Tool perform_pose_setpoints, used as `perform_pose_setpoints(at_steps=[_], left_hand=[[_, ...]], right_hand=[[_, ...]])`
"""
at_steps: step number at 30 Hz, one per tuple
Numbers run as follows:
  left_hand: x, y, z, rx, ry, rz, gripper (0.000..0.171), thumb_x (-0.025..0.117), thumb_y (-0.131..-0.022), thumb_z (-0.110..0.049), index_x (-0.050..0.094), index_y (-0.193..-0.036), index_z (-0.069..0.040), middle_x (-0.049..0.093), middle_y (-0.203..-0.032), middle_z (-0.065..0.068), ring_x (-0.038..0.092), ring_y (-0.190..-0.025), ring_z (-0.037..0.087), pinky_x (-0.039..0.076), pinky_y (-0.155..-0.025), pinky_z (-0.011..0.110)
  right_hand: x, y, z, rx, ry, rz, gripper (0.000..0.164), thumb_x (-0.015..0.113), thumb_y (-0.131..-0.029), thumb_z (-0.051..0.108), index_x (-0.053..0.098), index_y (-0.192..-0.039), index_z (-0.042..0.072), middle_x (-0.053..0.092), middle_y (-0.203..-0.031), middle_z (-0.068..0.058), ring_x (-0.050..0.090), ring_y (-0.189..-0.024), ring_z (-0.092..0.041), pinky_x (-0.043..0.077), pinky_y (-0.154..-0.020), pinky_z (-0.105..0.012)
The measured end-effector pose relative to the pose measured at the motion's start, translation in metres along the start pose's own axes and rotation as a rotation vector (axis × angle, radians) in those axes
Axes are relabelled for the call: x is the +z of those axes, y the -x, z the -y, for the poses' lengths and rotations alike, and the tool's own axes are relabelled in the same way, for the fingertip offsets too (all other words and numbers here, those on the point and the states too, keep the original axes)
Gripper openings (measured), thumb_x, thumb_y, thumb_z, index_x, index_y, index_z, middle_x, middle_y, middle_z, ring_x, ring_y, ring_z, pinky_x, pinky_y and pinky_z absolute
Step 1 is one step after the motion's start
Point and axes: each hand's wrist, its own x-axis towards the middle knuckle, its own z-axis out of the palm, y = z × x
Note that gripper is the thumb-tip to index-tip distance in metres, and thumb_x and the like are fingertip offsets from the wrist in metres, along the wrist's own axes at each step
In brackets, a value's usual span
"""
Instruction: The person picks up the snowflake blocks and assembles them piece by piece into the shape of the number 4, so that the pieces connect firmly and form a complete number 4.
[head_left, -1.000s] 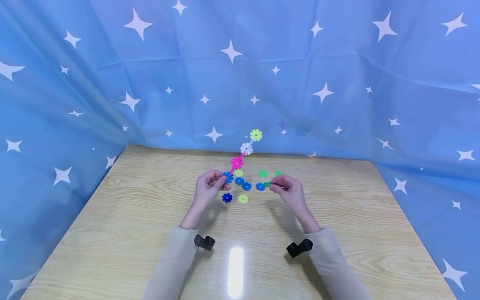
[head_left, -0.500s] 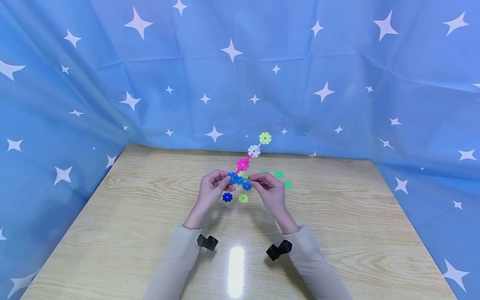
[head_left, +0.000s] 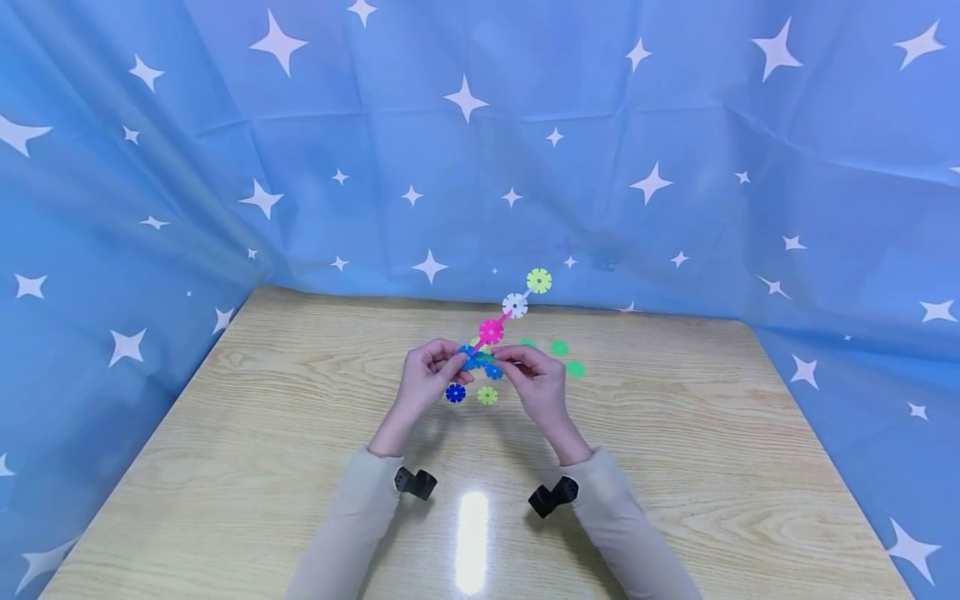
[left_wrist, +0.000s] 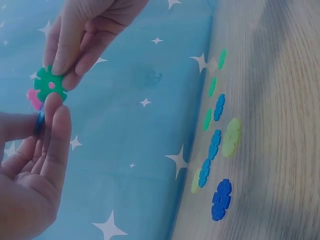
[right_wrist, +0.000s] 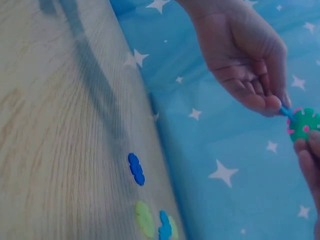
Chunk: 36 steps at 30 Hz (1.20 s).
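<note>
My left hand [head_left: 431, 379] pinches the blue notched disc [left_wrist: 39, 121] at the lower end of a chain of snowflake discs. From there the chain slants up to the right through a pink disc [head_left: 491, 332], a white disc [head_left: 514, 306] and a yellow-green disc [head_left: 539, 281]. Between thumb and fingers, my right hand [head_left: 536, 383] holds a green snowflake disc [left_wrist: 48, 82], its edge right at the blue disc. In the right wrist view the green disc [right_wrist: 305, 120] overlaps the pink one, and the blue disc [right_wrist: 286, 111] shows edge-on.
Below the hands, loose discs lie on the wooden table [head_left: 675, 467]: a dark blue one [head_left: 455, 392], a yellow-green one [head_left: 487, 395] and several blue ones [left_wrist: 214, 145]. Green discs [head_left: 559, 347] lie right of them. A blue star-patterned curtain [head_left: 420, 150] hangs behind.
My right hand has moved left with the green disc and brought it to the blue disc in my left hand. The chain has shifted slightly right, and its top end sits a little lower.
</note>
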Motion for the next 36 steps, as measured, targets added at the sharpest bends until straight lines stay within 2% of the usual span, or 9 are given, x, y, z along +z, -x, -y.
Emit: perform_pose_setpoints(at_steps=[5,9,14,22,26,30,34,36], left_hand=[[0.002,0.001,-0.002,-0.016,0.0,-0.004,0.009,0.058,-0.089,0.006,0.057,-0.086,0.015,0.061,-0.069,0.023,0.062,-0.052,0.01,0.059,-0.053,0.03],[0.003,0.002,-0.001,-0.028,0.018,-0.003,0.009,0.057,-0.089,0.007,0.057,-0.084,0.015,0.061,-0.067,0.02,0.062,-0.05,0.01,0.057,-0.051,0.023],[0.002,0.003,0.002,-0.022,0.03,0.006,0.011,0.056,-0.089,0.008,0.055,-0.084,0.017,0.061,-0.067,0.024,0.062,-0.049,0.01,0.057,-0.05,0.023],[0.005,0.002,0.003,-0.056,0.086,-0.005,0.011,0.056,-0.089,0.009,0.054,-0.084,0.018,0.062,-0.062,0.011,0.061,-0.048,0.01,0.056,-0.049,0.022],[0.007,0.002,0.002,-0.082,0.112,-0.005,0.012,0.055,-0.089,0.009,0.054,-0.082,0.018,0.062,-0.06,0.008,0.061,-0.047,0.01,0.056,-0.049,0.022],[0.01,0.001,-0.001,-0.092,0.119,-0.011,0.011,0.055,-0.09,0.007,0.055,-0.082,0.015,0.061,-0.06,0.004,0.061,-0.048,0.011,0.056,-0.049,0.022],[0.012,-0.002,-0.002,-0.101,0.111,-0.013,0.009,0.055,-0.09,0.006,0.056,-0.085,0.013,0.061,-0.061,0.003,0.062,-0.05,0.01,0.056,-0.052,0.022],[0.013,-0.003,-0.002,-0.098,0.107,-0.006,0.008,0.055,-0.09,0.006,0.056,-0.086,0.013,0.061,-0.063,0.003,0.062,-0.052,0.01,0.057,-0.054,0.022]], right_hand=[[-0.002,-0.001,-0.004,-0.102,0.033,0.001,0.016,0.064,-0.069,-0.027,0.064,-0.079,-0.015,0.065,-0.076,-0.027,0.065,-0.062,-0.019,0.054,-0.057,-0.015],[-0.003,0.001,-0.021,-0.175,0.056,0.016,0.022,0.065,-0.065,-0.03,0.065,-0.078,-0.012,0.066,-0.074,-0.025,0.061,-0.056,-0.023,0.05,-0.055,-0.01],[-0.006,0.005,-0.039,-0.216,0.088,0.045,0.024,0.066,-0.067,-0.027,0.068,-0.081,-0.007,0.068,-0.076,-0.02,0.061,-0.057,-0.022,0.049,-0.055,-0.01],[-0.007,0.004,-0.043,-0.28,0.109,0.035,0.023,0.067,-0.069,-0.024,0.069,-0.082,-0.005,0.069,-0.077,-0.018,0.066,-0.065,-0.02,0.055,-0.063,-0.014],[-0.006,0.005,-0.045,-0.313,0.104,0.022,0.014,0.069,-0.073,-0.017,0.069,-0.081,-0.005,0.068,-0.075,-0.018,0.065,-0.062,-0.02,0.054,-0.06,-0.013],[-0.006,0.005,-0.044,-0.309,0.094,0.0,0.011,0.07,-0.074,-0.014,0.068,-0.081,-0.006,0.068,-0.074,-0.018,0.063,-0.058,-0.02,0.053,-0.056,-0.013],[-0.006,0.004,-0.04,-0.212,0.019,-0.01,0.019,0.066,-0.07,-0.024,0.065,-0.081,-0.009,0.067,-0.078,-0.023,0.066,-0.064,-0.015,0.054,-0.055,-0.015],[-0.006,0.004,-0.035,-0.153,-0.013,-0.009,0.02,0.064,-0.07,-0.027,0.064,-0.082,-0.011,0.066,-0.08,-0.025,0.066,-0.067,-0.01,0.052,-0.05,-0.015]])
